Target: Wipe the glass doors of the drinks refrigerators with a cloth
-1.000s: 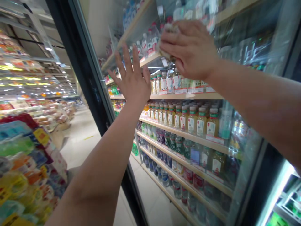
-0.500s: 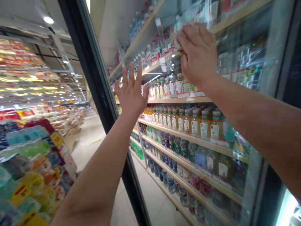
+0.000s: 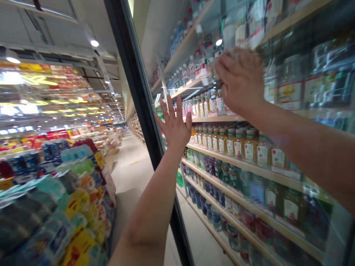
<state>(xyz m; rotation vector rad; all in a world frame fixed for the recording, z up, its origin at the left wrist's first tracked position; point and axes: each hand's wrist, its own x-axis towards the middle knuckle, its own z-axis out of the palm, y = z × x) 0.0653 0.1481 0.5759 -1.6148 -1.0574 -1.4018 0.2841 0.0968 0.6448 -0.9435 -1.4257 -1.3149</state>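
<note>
My left hand [image 3: 176,129] is spread flat against the glass of a cooler door, close to its black frame [image 3: 138,79]. The fingers are apart and nothing is in them. Higher up and to the right, my right hand [image 3: 242,85] presses a pale crumpled cloth [image 3: 213,71] to the same glass. Most of the cloth is hidden under the palm, and motion blurs the fingers. Bottled drinks [image 3: 235,142] show behind or through the glass, in rows on shelves.
Left of the door frame runs an aisle with a pale tiled floor [image 3: 130,157]. Stacked packs of bottled drinks [image 3: 83,199] with yellow price signs stand along its left side. Lamps [image 3: 94,43] hang from the ceiling, and wooden shelf edges [image 3: 222,194] cross the right side.
The view has turned left, showing more of the aisle. My right hand with the cloth has slid lower on the glass. My left hand stays spread near the door frame.
</note>
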